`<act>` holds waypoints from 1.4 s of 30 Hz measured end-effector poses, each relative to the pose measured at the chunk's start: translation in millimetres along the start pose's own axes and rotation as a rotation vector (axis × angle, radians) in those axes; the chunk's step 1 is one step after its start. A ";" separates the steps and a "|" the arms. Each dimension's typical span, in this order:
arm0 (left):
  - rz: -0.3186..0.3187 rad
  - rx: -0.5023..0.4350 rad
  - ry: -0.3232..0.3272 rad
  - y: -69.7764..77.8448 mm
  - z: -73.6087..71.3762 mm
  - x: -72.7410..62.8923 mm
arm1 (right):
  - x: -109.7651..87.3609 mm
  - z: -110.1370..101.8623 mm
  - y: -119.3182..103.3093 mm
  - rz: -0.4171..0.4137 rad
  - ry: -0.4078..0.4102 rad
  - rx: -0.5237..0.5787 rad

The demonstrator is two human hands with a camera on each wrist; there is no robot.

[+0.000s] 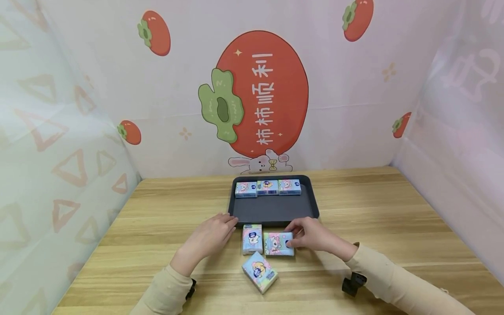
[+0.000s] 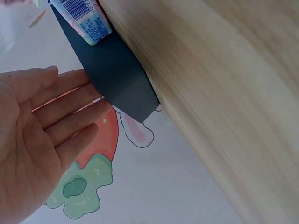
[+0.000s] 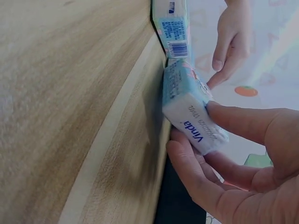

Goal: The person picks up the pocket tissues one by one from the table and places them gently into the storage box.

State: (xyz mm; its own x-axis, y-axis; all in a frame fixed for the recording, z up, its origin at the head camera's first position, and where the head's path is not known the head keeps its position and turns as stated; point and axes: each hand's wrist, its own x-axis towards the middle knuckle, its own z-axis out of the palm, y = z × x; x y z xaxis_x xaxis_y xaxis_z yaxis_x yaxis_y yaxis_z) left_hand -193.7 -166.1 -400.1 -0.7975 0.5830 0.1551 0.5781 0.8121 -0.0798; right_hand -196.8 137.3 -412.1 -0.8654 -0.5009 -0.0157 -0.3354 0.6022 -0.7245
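My right hand (image 1: 313, 234) pinches a light blue tissue pack (image 1: 278, 243) by its right end, thumb on one side and fingers on the other. The right wrist view shows this pack tilted, with "Vinda" printed on its end (image 3: 196, 123). My left hand (image 1: 212, 232) has its fingers extended, fingertips right at the front left corner of a dark grey tray (image 1: 271, 212); its palm (image 2: 32, 158) holds nothing. Between the hands, an upright-turned tissue pack (image 1: 252, 239) lies beside the pinched one. Nearer me, another tissue pack (image 1: 260, 272) lies at an angle on the table.
Along the tray's back edge sit a left tissue pack (image 1: 246, 189), a middle pack (image 1: 267, 187) and a right pack (image 1: 289, 187) in a row. The wooden table (image 1: 169, 201) meets a printed backdrop (image 1: 177, 87) behind the tray.
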 end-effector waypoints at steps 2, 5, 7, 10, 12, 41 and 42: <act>0.000 0.001 -0.001 0.0 -0.5 0.0 | 0.7 0.5 0.1 0.019 0.011 0.025; 0.001 0.001 -0.001 0.2 -1.1 -0.2 | 2.1 1.7 0.8 0.067 0.027 0.064; 0.000 0.003 -0.001 0.3 -1.3 -0.3 | 2.3 2.2 1.4 0.087 0.035 0.087; -0.001 0.004 0.000 0.2 -1.1 -0.4 | 2.1 2.1 2.0 0.106 0.042 0.114; -0.002 0.004 -0.001 0.0 -0.9 -0.5 | 1.7 1.7 2.2 0.108 0.043 0.127; 0.002 0.004 0.020 -0.5 1.8 -1.6 | 6.2 -13.1 -8.2 0.161 0.114 0.127; 0.003 0.005 0.022 -0.5 1.9 -1.6 | 6.8 -13.9 -8.7 0.164 0.115 0.126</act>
State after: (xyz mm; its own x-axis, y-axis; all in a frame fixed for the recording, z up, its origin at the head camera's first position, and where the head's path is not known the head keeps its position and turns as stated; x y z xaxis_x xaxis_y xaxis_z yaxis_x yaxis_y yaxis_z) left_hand -193.0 -167.4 -402.2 -0.7916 0.5851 0.1763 0.5800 0.8102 -0.0849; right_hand -204.9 137.3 -396.3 -0.9437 -0.3240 -0.0665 -0.1440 0.5836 -0.7992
